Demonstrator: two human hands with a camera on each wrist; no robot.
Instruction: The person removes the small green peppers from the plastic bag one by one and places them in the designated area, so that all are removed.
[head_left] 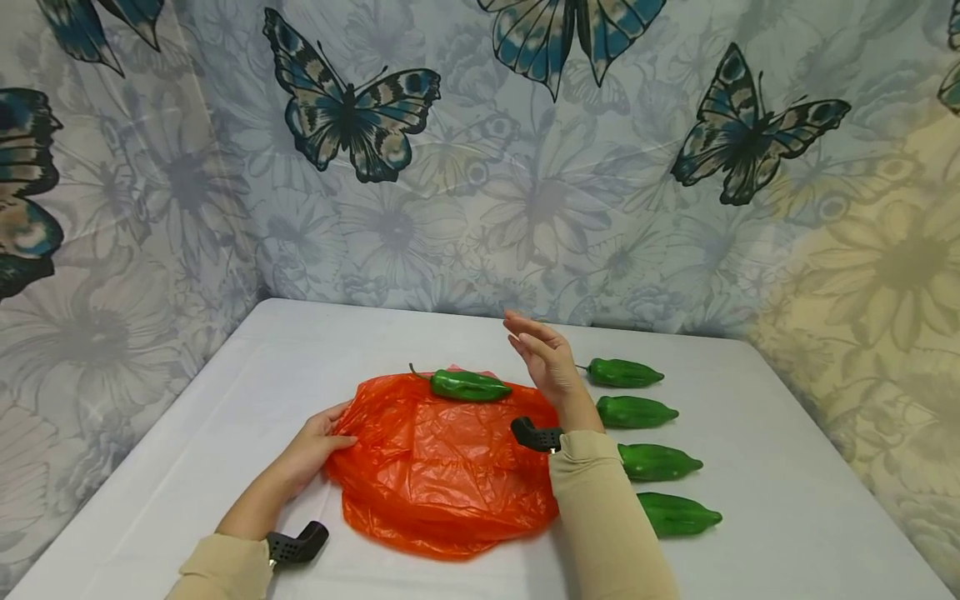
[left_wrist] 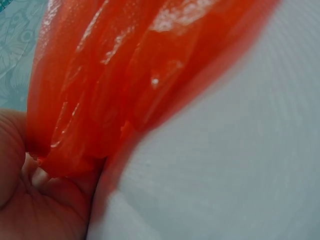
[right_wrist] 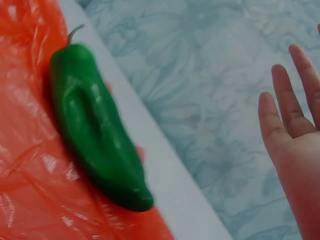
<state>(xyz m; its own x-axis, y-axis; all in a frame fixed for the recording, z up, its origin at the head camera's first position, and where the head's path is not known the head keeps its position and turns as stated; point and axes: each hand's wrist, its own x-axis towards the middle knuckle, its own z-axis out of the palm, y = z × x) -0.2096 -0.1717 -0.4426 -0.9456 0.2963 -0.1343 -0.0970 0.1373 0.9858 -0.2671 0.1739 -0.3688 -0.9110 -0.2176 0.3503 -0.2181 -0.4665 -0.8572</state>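
Note:
A red plastic bag (head_left: 457, 467) lies spread on the white table, with one green pepper (head_left: 468, 386) across its far edge. My left hand (head_left: 318, 446) pinches the bag's left edge between thumb and fingers; the left wrist view shows the gathered plastic (left_wrist: 95, 110) in that grip. Above the bag's right side, my right hand (head_left: 547, 362) is raised with its fingers extended and nothing in it. In the right wrist view the same pepper (right_wrist: 95, 130) lies on the bag, apart from the spread fingers (right_wrist: 285, 95).
To the right of the bag, several green peppers form a column, from the farthest pepper (head_left: 624, 373) to the nearest pepper (head_left: 678, 514); my right forearm covers parts of some. A butterfly-patterned cloth (head_left: 540, 208) hangs behind the white table (head_left: 787, 500).

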